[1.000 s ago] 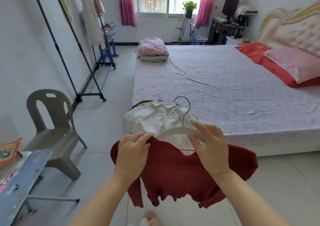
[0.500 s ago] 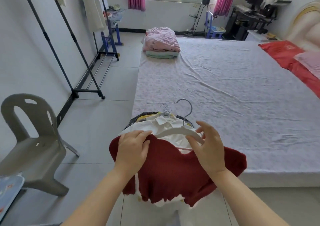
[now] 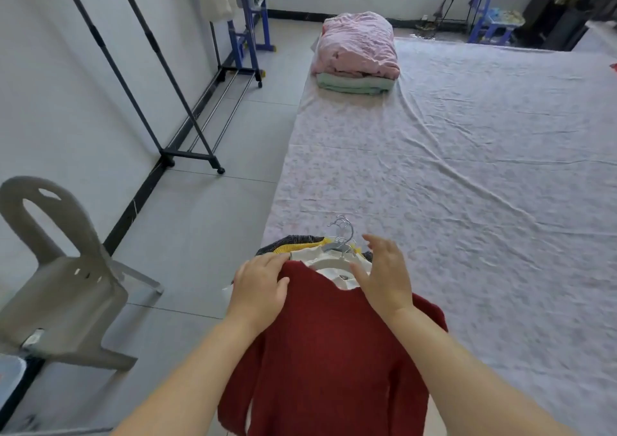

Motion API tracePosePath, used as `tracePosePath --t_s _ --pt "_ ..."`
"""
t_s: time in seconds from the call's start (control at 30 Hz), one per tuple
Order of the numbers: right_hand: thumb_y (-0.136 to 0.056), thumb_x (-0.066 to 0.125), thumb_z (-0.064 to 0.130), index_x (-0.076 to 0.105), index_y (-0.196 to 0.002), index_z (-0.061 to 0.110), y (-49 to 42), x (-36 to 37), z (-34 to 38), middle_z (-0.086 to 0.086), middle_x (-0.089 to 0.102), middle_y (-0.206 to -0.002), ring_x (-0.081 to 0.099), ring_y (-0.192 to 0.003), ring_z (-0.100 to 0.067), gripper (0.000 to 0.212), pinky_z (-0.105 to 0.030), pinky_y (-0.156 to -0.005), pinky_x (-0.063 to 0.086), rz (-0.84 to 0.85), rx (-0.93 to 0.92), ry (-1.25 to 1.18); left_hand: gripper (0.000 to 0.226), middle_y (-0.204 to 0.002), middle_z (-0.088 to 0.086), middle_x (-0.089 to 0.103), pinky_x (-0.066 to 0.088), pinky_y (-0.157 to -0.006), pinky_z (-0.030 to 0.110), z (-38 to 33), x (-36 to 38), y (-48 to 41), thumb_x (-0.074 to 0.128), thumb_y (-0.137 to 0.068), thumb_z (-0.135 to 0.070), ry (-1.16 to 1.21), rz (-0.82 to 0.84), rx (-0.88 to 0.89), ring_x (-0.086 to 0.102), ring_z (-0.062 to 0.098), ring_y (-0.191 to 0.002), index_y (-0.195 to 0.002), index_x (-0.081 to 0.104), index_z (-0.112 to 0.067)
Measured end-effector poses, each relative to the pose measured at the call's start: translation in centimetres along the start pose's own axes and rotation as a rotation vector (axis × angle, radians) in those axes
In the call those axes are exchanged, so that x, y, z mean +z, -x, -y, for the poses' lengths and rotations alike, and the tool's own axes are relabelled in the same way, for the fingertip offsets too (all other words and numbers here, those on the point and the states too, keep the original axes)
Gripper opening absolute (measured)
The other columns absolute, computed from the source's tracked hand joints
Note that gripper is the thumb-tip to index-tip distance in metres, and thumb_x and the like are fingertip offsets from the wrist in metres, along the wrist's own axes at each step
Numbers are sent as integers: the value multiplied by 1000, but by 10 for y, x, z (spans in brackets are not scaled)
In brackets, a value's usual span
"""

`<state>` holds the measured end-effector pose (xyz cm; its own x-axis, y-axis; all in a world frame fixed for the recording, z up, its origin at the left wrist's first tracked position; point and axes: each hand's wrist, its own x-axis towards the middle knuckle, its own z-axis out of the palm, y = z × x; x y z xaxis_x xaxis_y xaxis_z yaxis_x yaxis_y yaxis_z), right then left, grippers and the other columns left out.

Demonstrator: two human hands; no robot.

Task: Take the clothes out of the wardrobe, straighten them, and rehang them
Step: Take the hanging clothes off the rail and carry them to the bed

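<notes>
The person stands at the near corner of a wide bed with a pale flowered sheet [image 3: 467, 168]. A dark red knitted sweater [image 3: 320, 352] lies there on a white plastic hanger [image 3: 334, 263], on top of a small pile of other clothes [image 3: 295, 245]. The silver metal hooks [image 3: 342, 231] of the pile point up the bed. The lower part and the sleeves of the sweater fall toward the person.

The left hand [image 3: 258, 285] holds the left shoulder of the sweater, with the fingers over the edge and the thumb on the front. The right hand [image 3: 384, 275] grasps nothing. Its fingers are spread and lifted, and the thumb touches the neck opening beside the hanger.

A folded pink quilt [image 3: 359, 44] lies on a green blanket [image 3: 354, 84] at the far side of the bed. A grey plastic chair [image 3: 63, 268] and a black metal clothes rack [image 3: 187, 153] stand on the floor to the left.
</notes>
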<state>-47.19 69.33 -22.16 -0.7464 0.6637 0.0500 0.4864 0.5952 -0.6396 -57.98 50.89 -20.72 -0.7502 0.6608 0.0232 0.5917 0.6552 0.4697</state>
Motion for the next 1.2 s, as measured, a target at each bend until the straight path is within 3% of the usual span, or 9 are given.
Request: tracePosePath --t_s 0.23,0.53,0.73,0.87,0.97,1.2 --pt "-86 61 23 53 -123 14 -18 10 -32 -4 52 -122 46 -115 -19 39 -30 -94 37 132 149 3 43 -135 -7 48 24 -103 29 -4 17 -31 50 -91 -24 -46 119 -29 41 15 -124 -134 46 -22" --pt "-86 61 23 46 -131 13 24 -23 -51 -4 46 -135 43 -124 -18 48 -32 -103 37 195 369 59 46 -130 -10 50 30 -99 30 -44 18 -58 49 -90 -28 -156 248 163 44 14 -120 -136 42 -30" --pt "-86 56 26 52 -120 11 92 -53 -49 -6 51 -124 49 -112 -22 37 -31 -87 40 114 552 162 48 -140 -7 43 37 -98 33 -90 19 -57 47 -91 -35 -253 575 417 42 17 -125 -138 37 -29" --pt "-88 53 27 48 -123 15 166 -66 -39 -6 46 -125 46 -114 -23 37 -31 -96 40 -21 750 204 49 -133 -7 48 40 -96 33 -121 19 -30 47 -90 -38 -347 652 721 44 18 -122 -137 39 -28" --pt "-89 52 26 47 -127 16 236 -71 -24 -6 44 -129 45 -117 -23 39 -29 -94 39 -158 941 172 50 -139 -5 42 34 -98 33 -142 24 6 44 -91 -39 -400 752 924 40 18 -127 -140 34 -28" --pt "-88 56 28 44 -130 19 434 -64 45 -3 46 -129 46 -120 -22 44 -29 -95 41 -383 1385 169 51 -142 3 40 36 -101 35 -199 46 145 43 -94 -33 -482 1000 1339 43 23 -126 -142 31 -23"
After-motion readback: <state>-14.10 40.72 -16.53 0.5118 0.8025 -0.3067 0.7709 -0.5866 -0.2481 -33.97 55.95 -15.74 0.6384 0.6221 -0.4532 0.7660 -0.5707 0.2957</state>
